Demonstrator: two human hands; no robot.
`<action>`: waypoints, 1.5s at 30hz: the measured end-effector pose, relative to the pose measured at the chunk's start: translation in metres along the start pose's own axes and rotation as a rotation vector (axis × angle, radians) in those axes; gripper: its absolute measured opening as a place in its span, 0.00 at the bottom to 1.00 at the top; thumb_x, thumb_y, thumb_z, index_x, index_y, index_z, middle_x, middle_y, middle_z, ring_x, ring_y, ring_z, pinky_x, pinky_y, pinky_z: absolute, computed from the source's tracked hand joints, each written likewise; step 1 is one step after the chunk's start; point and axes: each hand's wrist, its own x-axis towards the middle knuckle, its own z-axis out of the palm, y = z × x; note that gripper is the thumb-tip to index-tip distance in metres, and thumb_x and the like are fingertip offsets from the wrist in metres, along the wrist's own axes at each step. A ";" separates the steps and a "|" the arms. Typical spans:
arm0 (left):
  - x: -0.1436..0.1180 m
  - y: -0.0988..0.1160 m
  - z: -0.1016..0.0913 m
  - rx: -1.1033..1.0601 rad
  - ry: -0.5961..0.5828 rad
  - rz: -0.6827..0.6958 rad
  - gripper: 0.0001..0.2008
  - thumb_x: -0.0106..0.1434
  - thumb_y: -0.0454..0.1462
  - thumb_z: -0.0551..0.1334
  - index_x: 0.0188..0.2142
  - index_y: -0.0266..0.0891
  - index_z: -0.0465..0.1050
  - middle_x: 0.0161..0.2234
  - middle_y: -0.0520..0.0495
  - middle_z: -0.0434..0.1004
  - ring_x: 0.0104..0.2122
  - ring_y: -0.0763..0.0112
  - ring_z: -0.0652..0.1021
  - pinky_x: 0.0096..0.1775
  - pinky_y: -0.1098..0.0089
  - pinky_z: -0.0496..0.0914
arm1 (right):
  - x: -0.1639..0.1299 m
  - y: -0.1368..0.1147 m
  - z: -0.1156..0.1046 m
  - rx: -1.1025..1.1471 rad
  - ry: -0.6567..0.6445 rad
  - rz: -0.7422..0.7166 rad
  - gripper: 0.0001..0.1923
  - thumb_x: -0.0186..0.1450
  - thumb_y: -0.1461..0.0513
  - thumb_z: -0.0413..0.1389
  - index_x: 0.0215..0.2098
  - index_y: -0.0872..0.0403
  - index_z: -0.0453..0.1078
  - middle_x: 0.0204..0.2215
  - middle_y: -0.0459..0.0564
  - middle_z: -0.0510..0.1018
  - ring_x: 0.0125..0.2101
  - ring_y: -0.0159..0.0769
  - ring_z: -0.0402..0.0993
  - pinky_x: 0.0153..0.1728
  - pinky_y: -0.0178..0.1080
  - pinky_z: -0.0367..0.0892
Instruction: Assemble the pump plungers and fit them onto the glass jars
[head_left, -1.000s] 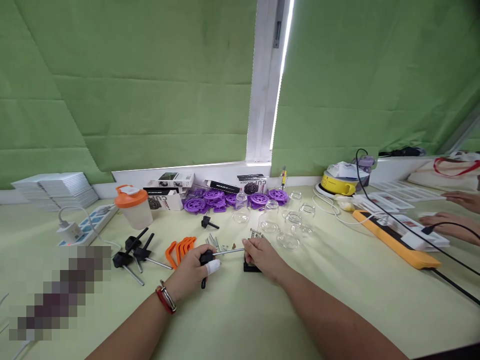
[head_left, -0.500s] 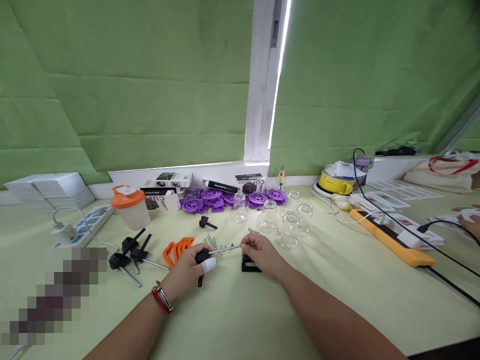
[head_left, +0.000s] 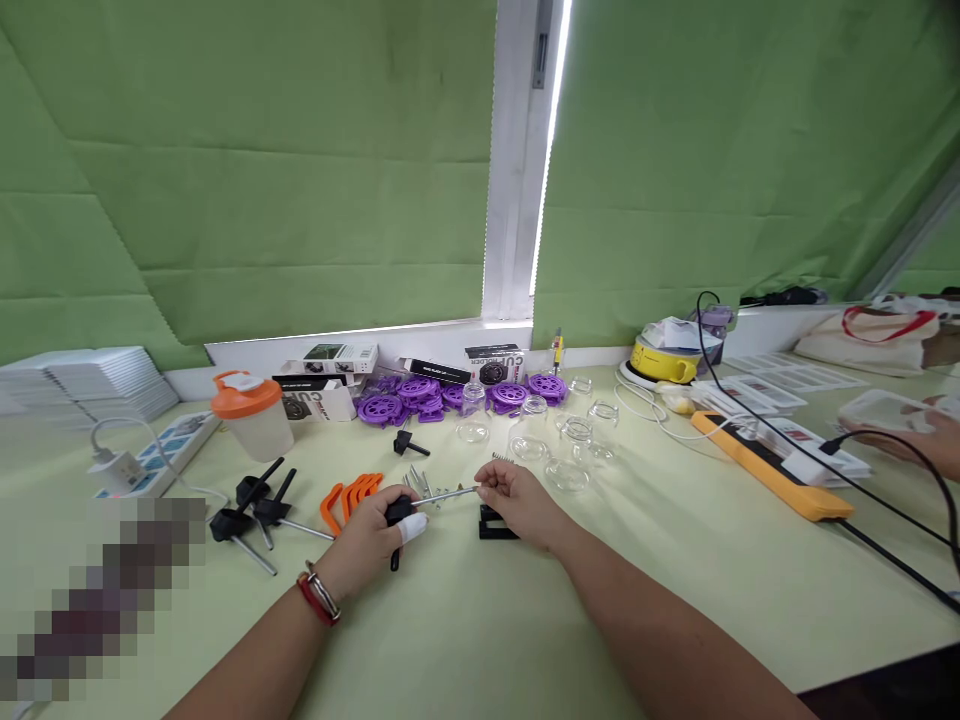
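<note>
My left hand [head_left: 364, 540], a white wrap on its thumb, is closed around a black crank-like handle with a metal rod [head_left: 448, 495]. The rod points right, towards my right hand [head_left: 517, 500]. There, thumb and fingertips are pinched at the rod's tip; any small part between them is too small to make out. Under the right hand lies a black plastic frame [head_left: 496, 532], partly covered. A coil spring [head_left: 503, 457] is just behind that hand. Orange curved pieces [head_left: 352, 497] and several metal pins [head_left: 417, 480] lie close to the left hand.
Matching black handles with rods [head_left: 251, 510] lie left. Purple plastic discs [head_left: 420, 395], boxes [head_left: 322, 400] and clear glass jars [head_left: 576, 445] stand behind. An orange-lidded cup [head_left: 255, 425] is at the left; an orange power strip [head_left: 772, 470] and another person's hand [head_left: 941, 440] are right.
The whole view has shifted slightly left. My hands keep the same hold on the rod. At the far right, the other person's hand has come further in with a clear container.
</note>
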 end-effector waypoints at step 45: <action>0.000 -0.002 0.003 0.024 -0.032 0.004 0.16 0.53 0.47 0.63 0.36 0.40 0.67 0.21 0.57 0.61 0.19 0.75 0.65 0.21 0.75 0.59 | -0.002 -0.005 0.000 -0.185 -0.075 0.074 0.16 0.63 0.55 0.48 0.21 0.54 0.64 0.19 0.43 0.64 0.20 0.29 0.55 0.24 0.34 0.54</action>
